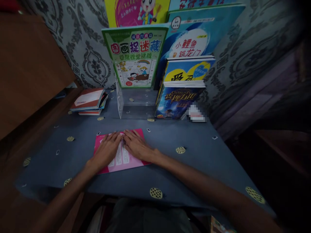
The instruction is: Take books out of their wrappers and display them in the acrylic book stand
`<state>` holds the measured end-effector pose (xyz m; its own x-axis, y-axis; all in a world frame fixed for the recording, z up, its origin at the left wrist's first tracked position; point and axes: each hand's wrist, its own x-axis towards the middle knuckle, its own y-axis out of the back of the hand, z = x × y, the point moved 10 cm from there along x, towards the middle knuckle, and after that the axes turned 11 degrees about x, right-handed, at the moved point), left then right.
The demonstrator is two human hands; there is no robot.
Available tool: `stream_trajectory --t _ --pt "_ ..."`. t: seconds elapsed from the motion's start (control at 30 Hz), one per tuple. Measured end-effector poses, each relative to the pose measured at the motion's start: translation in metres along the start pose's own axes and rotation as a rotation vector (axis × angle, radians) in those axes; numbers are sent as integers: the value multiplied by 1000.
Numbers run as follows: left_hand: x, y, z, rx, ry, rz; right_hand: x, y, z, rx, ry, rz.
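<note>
A pink book (pixel 119 158) lies flat on the blue-grey cloth of the table, near its front. My left hand (pixel 108 146) rests palm down on the left part of its cover, fingers stretched toward the far edge. Beside it, my right hand (pixel 135 145) lies flat on the cover too, its fingers extended toward the upper middle. The fingertips of both hands nearly meet near the book's far side. Neither hand is wrapped around the book. Much of the upper cover is hidden under them.
A clear acrylic stand (pixel 136 111) at the back carries a green picture book (pixel 137 55) and other upright books, including a dark blue one (pixel 178 100). A small stack of books (pixel 88 100) lies at the back left. Patterned wallpaper (pixel 94 63) rises behind.
</note>
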<state>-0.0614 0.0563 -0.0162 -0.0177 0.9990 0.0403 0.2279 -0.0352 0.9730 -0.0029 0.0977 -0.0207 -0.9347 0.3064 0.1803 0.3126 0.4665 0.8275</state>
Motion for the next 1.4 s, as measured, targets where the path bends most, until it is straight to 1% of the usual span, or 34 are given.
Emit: stream_trajectory --t 0.07,0.27,0.4,0.5,0.57,0.63,0.7,0.83,0.93,1.07,1.23,1.4 --pt "-1 -4 -2 8 13 17 -7 4 9 -14 -14 7" --pt "-5 -9 -4 -21 37 61 -32 22 43 -14 -114 105" --pt "-6 -9 -8 -39 63 49 -39 26 54 -24 -153 144" --pt "-15 -8 -21 -17 128 14 -40 27 53 -50 -160 147" --pt "-25 -8 -36 2 208 -11 -40 27 52 -54 -161 140" --pt "-35 -7 -51 10 293 -17 -39 27 52 -38 -157 139" --pt "-41 -6 -60 5 326 -8 -38 27 53 -21 -154 148" --pt "-41 -4 -57 43 283 -7 -40 27 56 -7 -151 154" --pt "-39 -4 -53 76 269 -17 -50 28 53 15 -106 142" --pt "-41 -4 -51 52 272 26 -74 26 41 -35 -38 55" --pt "-43 -7 -56 -8 301 77 -96 24 31 -96 -13 -57" --pt "-40 -8 -59 -31 239 87 -103 26 27 -53 46 -59"
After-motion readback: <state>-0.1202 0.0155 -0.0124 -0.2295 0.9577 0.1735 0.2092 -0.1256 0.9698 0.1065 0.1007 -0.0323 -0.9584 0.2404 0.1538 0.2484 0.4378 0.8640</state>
